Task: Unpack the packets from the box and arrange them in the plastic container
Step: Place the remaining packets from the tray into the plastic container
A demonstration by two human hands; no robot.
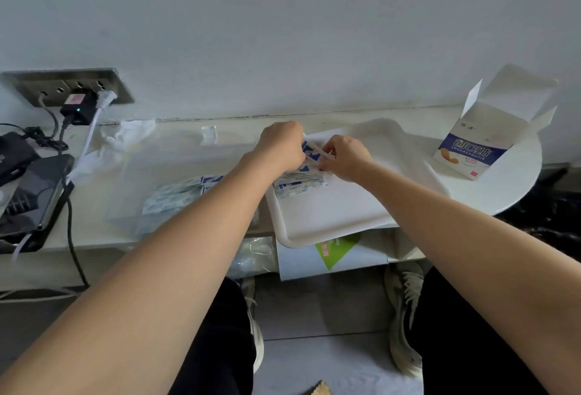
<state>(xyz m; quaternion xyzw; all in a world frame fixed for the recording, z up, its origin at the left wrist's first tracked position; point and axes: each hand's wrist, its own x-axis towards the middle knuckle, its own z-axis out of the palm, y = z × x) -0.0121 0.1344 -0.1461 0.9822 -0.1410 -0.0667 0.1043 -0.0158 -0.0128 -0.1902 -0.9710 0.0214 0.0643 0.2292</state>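
left edge: dark devices (pixel 31 187) are being cut off by the frame, type not readable. a socket panel (pixel 72 85) is sitting in the wall above them, with a black adapter (pixel 77 108) and a white plug (pixel 105 97) plugged into it. a black cable (pixel 70 221) is trailing over the edge of the shelf (pixel 94 237). crumpled clear film (pixel 125 140) is lying to the right of the plugs.

the plastic container (pixel 125 181) is standing left of centre on the shelf. being transparent, its walls are hard to trace, and the left forearm (pixel 188 237) is crossing over its near right corner. blue-and-white loose packets (pixel 176 193) are showing through it, count not determinable.

the left hand (pixel 281 146) is curling down over the left end of the held packets (pixel 309 151) and gripping them, fingertips hidden behind the knuckles. the right hand (pixel 344 159) is pinching the same packets from the right, thumb and fingers closed on them. the two hands are nearly touching above the far-left corner of a white tray (pixel 330 225). a stack of packets (pixel 298 187) is lying on the tray directly under the hands, partly covered by them. the tray is overhanging the shelf edge, with a green-and-white sheet (pixel 339 248) showing below it.

the box (pixel 478 149) is standing well to the right on a round white table (pixel 518 187), top flaps open, interior not visible
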